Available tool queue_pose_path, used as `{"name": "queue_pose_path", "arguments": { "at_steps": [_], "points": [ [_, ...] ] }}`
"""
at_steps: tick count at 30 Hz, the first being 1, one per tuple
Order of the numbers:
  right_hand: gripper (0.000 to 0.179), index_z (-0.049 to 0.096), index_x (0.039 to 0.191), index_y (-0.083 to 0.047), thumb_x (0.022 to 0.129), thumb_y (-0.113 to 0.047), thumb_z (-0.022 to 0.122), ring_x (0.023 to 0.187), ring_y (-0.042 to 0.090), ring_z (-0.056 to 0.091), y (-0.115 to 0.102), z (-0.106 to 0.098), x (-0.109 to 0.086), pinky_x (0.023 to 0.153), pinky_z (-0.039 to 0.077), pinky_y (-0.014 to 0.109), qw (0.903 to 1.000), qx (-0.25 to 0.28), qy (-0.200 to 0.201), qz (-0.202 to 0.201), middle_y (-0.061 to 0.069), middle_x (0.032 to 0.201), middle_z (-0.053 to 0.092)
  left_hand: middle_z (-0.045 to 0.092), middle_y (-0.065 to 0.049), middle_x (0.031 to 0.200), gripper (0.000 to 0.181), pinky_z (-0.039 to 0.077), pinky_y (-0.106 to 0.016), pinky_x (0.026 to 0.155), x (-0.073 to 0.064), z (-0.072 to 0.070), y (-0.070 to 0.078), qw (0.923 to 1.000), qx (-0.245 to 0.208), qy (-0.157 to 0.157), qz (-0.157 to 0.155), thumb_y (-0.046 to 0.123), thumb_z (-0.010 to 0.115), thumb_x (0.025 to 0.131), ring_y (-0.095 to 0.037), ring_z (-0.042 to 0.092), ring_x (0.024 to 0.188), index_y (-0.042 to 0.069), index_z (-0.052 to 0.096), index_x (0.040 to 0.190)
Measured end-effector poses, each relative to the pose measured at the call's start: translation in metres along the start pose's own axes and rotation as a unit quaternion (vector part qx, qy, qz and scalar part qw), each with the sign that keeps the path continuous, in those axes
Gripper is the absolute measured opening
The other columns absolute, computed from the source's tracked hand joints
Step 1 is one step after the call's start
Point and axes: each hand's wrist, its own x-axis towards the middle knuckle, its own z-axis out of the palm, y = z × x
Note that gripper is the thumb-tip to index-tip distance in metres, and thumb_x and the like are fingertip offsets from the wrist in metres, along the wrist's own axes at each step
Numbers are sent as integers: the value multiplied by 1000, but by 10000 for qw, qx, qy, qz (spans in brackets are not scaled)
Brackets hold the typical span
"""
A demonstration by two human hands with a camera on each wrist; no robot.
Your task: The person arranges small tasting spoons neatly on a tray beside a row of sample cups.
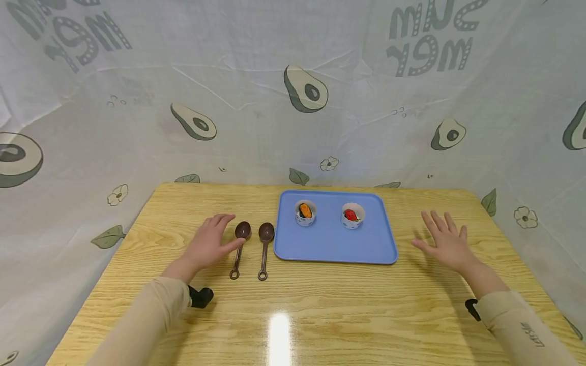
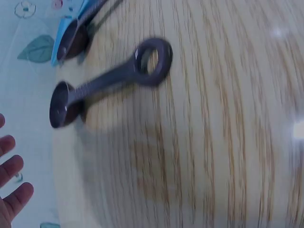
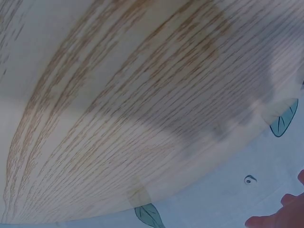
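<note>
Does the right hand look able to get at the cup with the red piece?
Probably yes: the right hand holds nothing, and only wooden tabletop and the low-rimmed blue tray lie between it and that patterned cup.

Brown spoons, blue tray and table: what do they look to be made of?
Brown spoons: probably plastic, glossy; small highlights in the bowls, uniform dark color.

Blue tray: likely molded plastic, smooth; even color, rounded raised rim.

Table: wood or wood-look laminate, shiny; grain lines and a bright reflection show, but which is unclear.
</note>
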Motion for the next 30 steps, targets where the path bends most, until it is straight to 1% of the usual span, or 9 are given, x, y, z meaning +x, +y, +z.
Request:
{"name": "queue_pose_path", "arguments": {
  "at_steps": [4,7,10,16,21,22,24,27,30],
  "points": [
    [88,-3,151,-15,92,-53,49,138,51,-6,-1,1,1,98,-4,78,9999,98,-75,-70,29,153,4,43,-23,136,70,36,-57,102,2,1,9,9991,-312,-129,-246,44,61,88,-42,39,125,1,39,139],
    [89,-2,151,-14,91,-53,50,138,52,-3,-3,2,1,100,-3,77,9997,173,-115,-129,30,152,5,43,-23,136,69,40,-56,99,2,1,18,9963,-668,-273,-465,44,59,89,-41,43,123,0,39,138],
    [89,-1,151,-13,91,-52,50,138,52,-2,-5,3,1,100,-2,76,9996,200,-119,-157,31,152,5,46,-23,133,66,44,-52,95,4,1,27,9926,-957,-425,-614,44,56,91,-38,49,117,-1,41,136],
    [89,-1,152,-13,91,-52,51,138,53,-1,-7,3,2,100,-1,76,9996,201,-129,-173,31,152,7,58,-18,114,58,48,-45,85,9,-1,39,9836,-1483,-616,-824,44,51,94,-29,57,100,-3,49,127],
    [90,2,152,-13,89,-52,54,137,54,3,-9,4,3,100,1,76,9995,169,-115,-220,31,151,10,62,-15,112,60,49,-43,85,12,1,46,9766,-1656,-810,-1106,52,44,95,-26,59,100,0,53,124],
    [90,3,152,-13,89,-52,54,137,54,4,-9,5,3,100,1,76,9995,154,-106,-235,31,151,11,63,-15,110,60,49,-41,83,12,2,47,9760,-1657,-843,-1139,52,43,95,-24,59,96,0,54,123],
    [91,3,152,-13,88,-52,55,137,54,5,-9,6,4,100,2,76,9996,117,-104,-245,30,151,12,63,-13,98,57,48,-37,75,12,3,50,9729,-1721,-896,-1261,51,40,96,-22,57,84,1,57,119],
    [91,3,152,-13,88,-53,55,137,54,6,-8,8,4,100,3,77,9996,56,-93,-269,30,151,12,57,-8,79,55,42,-30,65,12,5,55,9693,-1786,-980,-1379,49,38,98,-18,49,66,1,58,114],
    [92,3,152,-13,88,-53,55,137,54,6,-8,9,4,100,4,76,9996,30,-89,-265,30,151,12,55,-8,72,54,39,-27,59,12,7,60,9635,-1946,-1046,-1511,47,37,99,-15,45,59,-1,59,111]
  ]
}}
